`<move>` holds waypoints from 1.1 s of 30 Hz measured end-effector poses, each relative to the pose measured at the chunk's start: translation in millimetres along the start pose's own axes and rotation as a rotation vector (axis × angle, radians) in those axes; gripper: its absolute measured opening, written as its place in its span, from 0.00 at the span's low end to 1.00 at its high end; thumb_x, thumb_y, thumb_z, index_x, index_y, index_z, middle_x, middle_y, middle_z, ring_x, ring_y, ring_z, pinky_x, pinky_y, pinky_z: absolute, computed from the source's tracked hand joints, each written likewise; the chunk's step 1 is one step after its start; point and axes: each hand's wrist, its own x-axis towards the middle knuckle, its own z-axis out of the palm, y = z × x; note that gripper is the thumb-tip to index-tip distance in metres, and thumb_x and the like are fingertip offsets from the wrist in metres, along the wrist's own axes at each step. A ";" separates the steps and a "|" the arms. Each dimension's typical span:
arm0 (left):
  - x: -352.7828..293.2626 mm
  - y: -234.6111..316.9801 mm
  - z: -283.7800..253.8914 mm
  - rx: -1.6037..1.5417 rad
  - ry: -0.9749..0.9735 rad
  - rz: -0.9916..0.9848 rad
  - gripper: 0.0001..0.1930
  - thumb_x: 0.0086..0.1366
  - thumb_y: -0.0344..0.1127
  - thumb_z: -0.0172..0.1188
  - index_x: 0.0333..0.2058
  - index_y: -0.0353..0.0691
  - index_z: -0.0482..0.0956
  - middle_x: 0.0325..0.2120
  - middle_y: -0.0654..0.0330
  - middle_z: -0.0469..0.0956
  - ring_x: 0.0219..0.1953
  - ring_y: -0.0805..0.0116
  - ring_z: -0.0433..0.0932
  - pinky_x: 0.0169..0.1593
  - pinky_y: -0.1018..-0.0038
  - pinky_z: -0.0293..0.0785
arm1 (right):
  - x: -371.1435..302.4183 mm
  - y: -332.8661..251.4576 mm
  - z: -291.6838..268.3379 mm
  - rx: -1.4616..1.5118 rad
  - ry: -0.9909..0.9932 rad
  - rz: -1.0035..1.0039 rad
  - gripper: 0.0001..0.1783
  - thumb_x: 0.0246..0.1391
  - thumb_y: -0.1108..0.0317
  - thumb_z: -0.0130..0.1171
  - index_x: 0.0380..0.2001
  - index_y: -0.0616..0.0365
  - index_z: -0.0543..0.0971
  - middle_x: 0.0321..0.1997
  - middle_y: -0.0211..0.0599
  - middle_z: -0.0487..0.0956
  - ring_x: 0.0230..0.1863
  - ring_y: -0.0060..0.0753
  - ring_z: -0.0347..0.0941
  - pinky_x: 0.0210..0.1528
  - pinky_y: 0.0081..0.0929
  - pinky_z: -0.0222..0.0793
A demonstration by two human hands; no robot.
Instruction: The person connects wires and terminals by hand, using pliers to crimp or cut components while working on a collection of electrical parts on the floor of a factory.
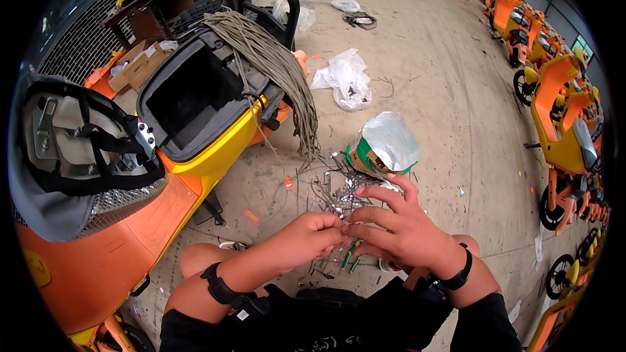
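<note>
My left hand (310,241) is closed in a pinch in front of my body, thumb against the bent fingers. My right hand (398,225) meets it fingertip to fingertip, its outer fingers spread and its nearer ones drawn in at the left fingertips. Whatever small thing is between them is hidden. Just below the hands, green-handled pliers (351,255) show in part. Beyond the fingers, a heap of thin wire and metal scraps (332,186) lies on the floor. A green bucket (366,160), topped by a silvery sheet (391,140), stands behind the right hand.
At the left stands an orange and yellow scooter (222,163) with an open black box (195,91), a coil of grey rope (267,58) over it. A grey-black seat-like piece (85,156) rests nearby. Plastic bags (349,81) lie ahead; rows of scooters (561,117) line the right.
</note>
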 end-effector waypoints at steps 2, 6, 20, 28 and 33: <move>-0.8 3.2 0.2 -0.128 -0.046 -0.092 0.07 0.68 0.31 0.54 0.37 0.34 0.77 0.19 0.71 0.65 0.19 0.83 0.59 0.22 0.82 0.52 | -2.8 2.1 1.4 -0.024 0.022 -0.057 0.17 0.41 0.60 0.69 0.37 0.49 0.81 0.39 0.23 0.76 0.55 0.33 0.69 0.62 0.49 0.53; -3.4 3.0 1.0 -0.256 -0.107 -0.141 0.07 0.68 0.31 0.54 0.36 0.34 0.76 0.19 0.71 0.64 0.19 0.83 0.59 0.22 0.82 0.52 | -4.6 5.8 2.4 0.002 0.055 -0.100 0.14 0.41 0.63 0.68 0.35 0.51 0.81 0.37 0.25 0.76 0.50 0.32 0.72 0.58 0.45 0.60; -21.9 -4.1 15.3 1.706 0.280 1.127 0.07 0.54 0.35 0.59 0.29 0.40 0.74 0.22 0.65 0.69 0.22 0.68 0.75 0.25 0.73 0.69 | -21.7 5.7 20.5 1.778 -0.463 1.131 0.15 0.67 0.61 0.52 0.39 0.64 0.79 0.33 0.28 0.81 0.37 0.21 0.75 0.45 0.19 0.69; -20.1 16.0 10.7 0.394 0.221 0.115 0.08 0.68 0.33 0.54 0.33 0.34 0.76 0.18 0.71 0.65 0.18 0.80 0.65 0.20 0.78 0.58 | 0.9 -4.3 6.8 0.187 -0.084 0.126 0.28 0.44 0.53 0.70 0.48 0.49 0.76 0.51 0.29 0.72 0.62 0.43 0.62 0.65 0.53 0.44; -13.3 -0.1 -1.1 -0.168 0.022 -0.114 0.08 0.68 0.33 0.54 0.34 0.34 0.76 0.18 0.72 0.63 0.17 0.83 0.57 0.21 0.81 0.51 | -1.6 -0.4 8.0 -0.002 -0.017 -0.103 0.16 0.43 0.60 0.70 0.38 0.46 0.80 0.40 0.23 0.76 0.54 0.33 0.70 0.63 0.49 0.52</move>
